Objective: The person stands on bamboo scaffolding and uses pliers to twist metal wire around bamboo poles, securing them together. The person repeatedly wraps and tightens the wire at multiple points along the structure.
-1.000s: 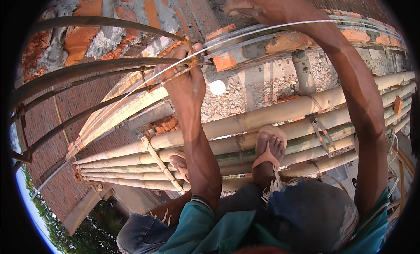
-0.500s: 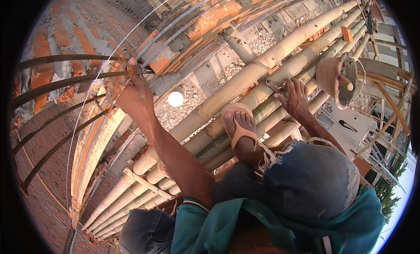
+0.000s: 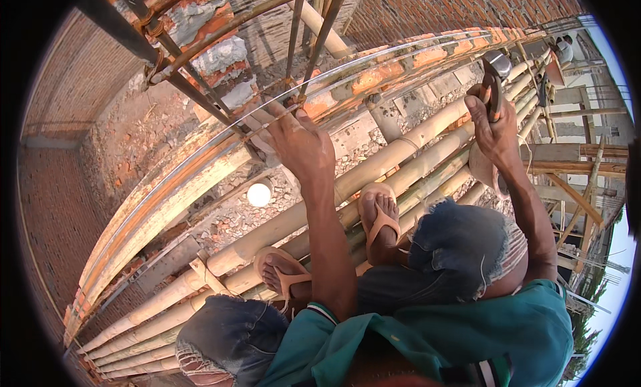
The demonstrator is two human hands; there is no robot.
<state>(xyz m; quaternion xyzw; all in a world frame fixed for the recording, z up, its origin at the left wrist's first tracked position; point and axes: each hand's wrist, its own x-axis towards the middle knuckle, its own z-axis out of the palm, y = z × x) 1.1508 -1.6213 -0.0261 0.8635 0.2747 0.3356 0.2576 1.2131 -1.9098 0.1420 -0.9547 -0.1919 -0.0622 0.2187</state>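
My right hand [image 3: 495, 130] is raised above the bamboo poles, wrapped around a hammer [image 3: 494, 87] with a shiny metal head and a black-and-orange handle. My left hand [image 3: 298, 141] reaches to the brick ledge [image 3: 367, 80], close to the foot of the upright steel bars [image 3: 193, 87]. Its fingers are bent against a pale piece at the edge, and what they grip is hidden. Thin metal rods [image 3: 394, 48] run along the ledge beside that hand. My sandalled feet [image 3: 380, 220] stand on the bamboo poles [image 3: 427, 157].
A bucket [image 3: 482, 167] sits on the poles, partly behind my right forearm. Below lie rubble [image 3: 234, 217] and a round white object [image 3: 258, 195]. Long boards [image 3: 160, 200] line the ledge on the left. Another person [image 3: 565, 48] shows at the far right.
My right hand has risen from the poles with the hammer in it. My left hand has left the bars' ends for the ledge edge. The view has shifted, and both feet now show.
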